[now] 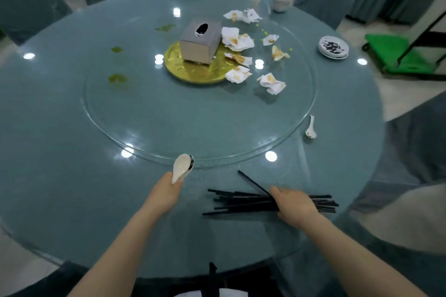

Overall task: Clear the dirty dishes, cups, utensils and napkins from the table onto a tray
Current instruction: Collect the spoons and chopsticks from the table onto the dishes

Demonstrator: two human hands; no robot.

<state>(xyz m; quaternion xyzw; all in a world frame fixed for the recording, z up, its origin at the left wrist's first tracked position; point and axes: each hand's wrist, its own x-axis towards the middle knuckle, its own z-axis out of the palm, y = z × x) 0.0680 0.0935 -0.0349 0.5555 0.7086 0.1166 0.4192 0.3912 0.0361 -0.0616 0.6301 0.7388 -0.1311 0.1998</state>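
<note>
Head view: left hand (166,191) curled round the handle of a white spoon (181,167), bowl pointing away past the knuckles, apparently lifted just off the glass; held, probably, to go to the tray with the rest of the cutlery. Right hand (295,205) laid over a bundle of black chopsticks (243,204), fingers bent down onto them, though whether closed under the bundle or only pressing on top cannot be told; sticks lie roughly parallel, likely swept together so that one grab takes them all. One chopstick angled away from the fingers toward the turntable (198,128).

Farther out, beyond the right hand: a second spoon (310,129) at the turntable's rim, untouched. Well beyond both hands, mid-turntable: tissue box (201,41) on a gold plate (193,70), with crumpled stained napkins (237,42) scattered to its right. Farthest off, on the table's (60,176) far right edge: small stacked dishes (333,48); farther back, a white cup (282,2). No tray in sight. Judged: cutlery-gathering step, with napkins, dishes and cup yet to clear.
</note>
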